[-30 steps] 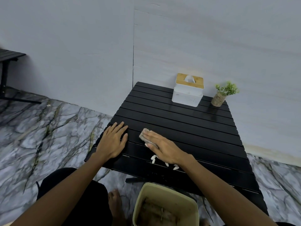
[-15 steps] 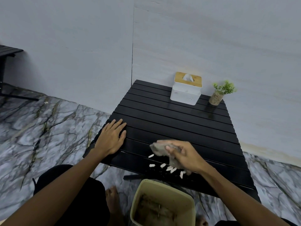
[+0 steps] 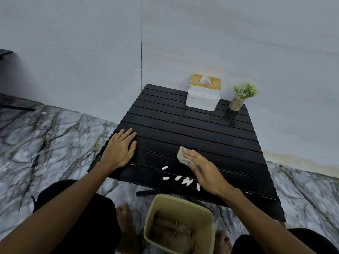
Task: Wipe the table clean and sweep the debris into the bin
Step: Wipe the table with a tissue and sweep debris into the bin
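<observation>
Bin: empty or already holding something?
Not empty: brownish scraps lie across the bottom of the bin.

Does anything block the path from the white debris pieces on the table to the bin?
Nothing visible does. The debris lies on the near slats of the table; the open bin stands on the floor below that edge. The right hand presses the cloth behind the debris.

One black slatted table [image 3: 192, 129]. On it: one tissue box [image 3: 202, 99] and one potted plant [image 3: 238, 101] at its far edge, one cloth [image 3: 181, 155], my left hand [image 3: 119, 149] and my right hand [image 3: 205, 173]. White debris bits [image 3: 166, 178] by its near edge: six, maybe seven, clumped. One bin [image 3: 208, 230] below that edge.
</observation>
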A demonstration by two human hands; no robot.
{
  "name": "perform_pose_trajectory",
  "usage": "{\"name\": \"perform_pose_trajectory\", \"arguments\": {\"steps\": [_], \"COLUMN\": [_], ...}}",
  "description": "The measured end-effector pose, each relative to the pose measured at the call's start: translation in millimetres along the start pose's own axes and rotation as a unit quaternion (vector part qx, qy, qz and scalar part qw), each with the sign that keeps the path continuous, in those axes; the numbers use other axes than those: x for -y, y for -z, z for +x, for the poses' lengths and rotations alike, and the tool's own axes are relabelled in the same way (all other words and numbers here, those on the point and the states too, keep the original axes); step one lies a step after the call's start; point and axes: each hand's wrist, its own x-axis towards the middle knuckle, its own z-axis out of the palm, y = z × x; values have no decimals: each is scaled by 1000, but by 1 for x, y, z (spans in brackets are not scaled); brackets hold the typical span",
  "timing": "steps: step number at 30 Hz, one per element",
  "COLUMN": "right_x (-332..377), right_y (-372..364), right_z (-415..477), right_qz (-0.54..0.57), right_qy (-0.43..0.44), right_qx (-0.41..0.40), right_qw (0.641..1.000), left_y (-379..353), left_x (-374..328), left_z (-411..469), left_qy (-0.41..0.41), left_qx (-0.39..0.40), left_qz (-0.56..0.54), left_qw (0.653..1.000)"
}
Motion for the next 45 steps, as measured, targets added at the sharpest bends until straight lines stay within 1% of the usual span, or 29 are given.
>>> {"name": "perform_pose_trajectory", "arguments": {"steps": [4,7,10,12,14,16,18,19,21,23,25,27,31,34,35,36,37,38,39,40,41,43,45], "right_x": [16,23,35,36,24,3,-23,-34,-53,-56,-42,-18,17,22,19,13,4,-10,-26,-43,-56,-66,-57], "right_y": [-16,-17,-1,15,32,47,57,59,50,34,18,3,-22,-22,-16,-9,0,10,21,29,33,33,26], "right_z": [-14,-24,-32,-39,-47,-60,-76,-83,-92,-91,-86,-79,-64,-58,-60,-62,-64,-66,-68,-69,-68,-59,-44], "right_qz": [14,25,101,154,173,152,70,20,-66,-102,-99,-97,-68,14,51,82,103,103,77,34,-13,-74,-101], "right_qy": [-2,20,31,6,-66,-135,-170,-177,-186,-205,-223,-216,-165,-108,-100,-113,-146,-187,-227,-258,-279,-285,-253], "right_qx": [-29,-16,-20,-63,-127,-185,-223,-229,-203,-189,-198,-208,-177,-152,-164,-193,-233,-270,-294,-298,-280,-232,-203], "right_qw": [999,999,994,986,974,962,957,957,959,955,949,949,968,982,980,971,956,939,925,918,919,927,940], "left_y": [1,2,3,2,2,2,2,2,2,2,1,0,-1,0,1,1,1,1,1,2,2,3,4], "left_x": [-1,-2,-4,-4,-5,-6,-6,-6,-6,-7,-6,-5,-5,-4,-4,-4,-4,-4,-4,-4,-4,-6,-6], "left_z": [0,-1,-6,-11,-15,-18,-20,-21,-22,-22,-22,-21,-20,-20,-20,-21,-21,-22,-23,-23,-23,-23,-24], "left_qy": [4,2,-1,-3,-5,-6,-6,-6,-8,-8,-7,-8,-12,-8,-8,-7,-7,-6,-5,-4,-4,-2,0], "left_qx": [1,1,4,5,8,11,12,13,12,12,12,6,6,4,4,3,3,4,4,4,4,4,3], "left_qz": [3,-3,-7,-7,-7,-6,-7,-7,-6,-7,-9,-10,-8,-10,-11,-10,-11,-12,-12,-11,-10,-9,-9], "left_qw": [1000,1000,1000,1000,1000,1000,1000,1000,1000,1000,1000,1000,1000,1000,1000,1000,1000,1000,1000,1000,1000,1000,1000]}}
